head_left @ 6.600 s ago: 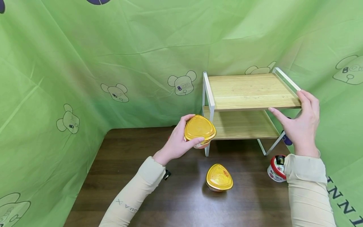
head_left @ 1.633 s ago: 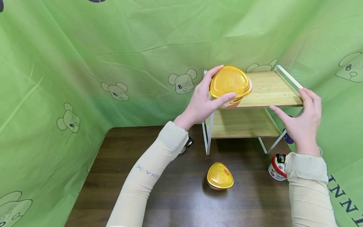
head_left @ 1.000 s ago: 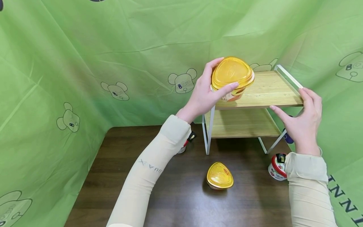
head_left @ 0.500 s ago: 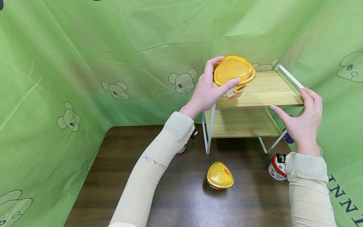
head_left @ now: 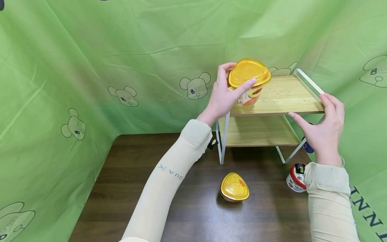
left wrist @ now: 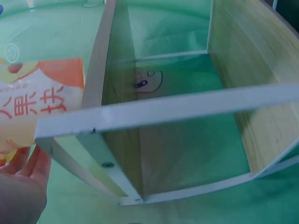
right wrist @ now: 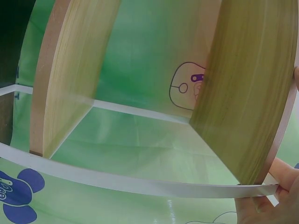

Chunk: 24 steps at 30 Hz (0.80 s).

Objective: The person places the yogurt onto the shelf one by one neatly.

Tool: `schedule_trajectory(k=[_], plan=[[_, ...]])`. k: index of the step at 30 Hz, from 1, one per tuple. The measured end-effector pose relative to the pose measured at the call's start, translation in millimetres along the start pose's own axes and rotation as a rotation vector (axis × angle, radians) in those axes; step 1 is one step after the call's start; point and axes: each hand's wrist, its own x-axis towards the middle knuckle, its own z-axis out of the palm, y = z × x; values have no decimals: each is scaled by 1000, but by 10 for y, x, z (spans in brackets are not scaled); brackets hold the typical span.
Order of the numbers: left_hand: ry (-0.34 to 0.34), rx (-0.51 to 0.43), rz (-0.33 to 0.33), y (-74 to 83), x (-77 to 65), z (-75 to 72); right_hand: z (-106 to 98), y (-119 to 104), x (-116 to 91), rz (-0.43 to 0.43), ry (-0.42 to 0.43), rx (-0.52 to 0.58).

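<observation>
My left hand (head_left: 220,95) holds a fruit cup (head_left: 249,74) with a yellow, rounded-triangular lid, thumb in front and fingers behind. The cup is upright at the left end of the rack's upper shelf (head_left: 284,95). In the left wrist view, the cup's base (left wrist: 77,86) lies close to the shelf board; whether it touches, I cannot tell. My right hand (head_left: 326,129) grips the upper shelf's front right corner, thumb at the board's lower edge and fingers at the white rail. Below, a second yellow-lidded cup (head_left: 234,186) stands on the dark tabletop.
The rack's lower shelf (head_left: 260,132) sits under the upper one, between white metal legs (head_left: 223,144). A red-lidded tub (head_left: 294,179) stands beside the right sleeve, partly covered by it. Green printed cloth (head_left: 157,67) hangs behind and at both sides.
The left hand has carried the cup up and right from before the rack's left leg to the upper shelf, then shifted only slightly over the last second. The right hand has kept its grip.
</observation>
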Motion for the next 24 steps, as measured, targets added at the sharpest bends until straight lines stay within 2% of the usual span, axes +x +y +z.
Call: schedule_trajectory(k=[7,17,24], plan=[[30,-46,7,-2,7,67,-6,-12,1,9,-3,-4],[24,-38,0,-38,-2,134,52,371,58,9,-12,-31],[39,23,-47,8,10,186,60,414,63,5,-8,-30]])
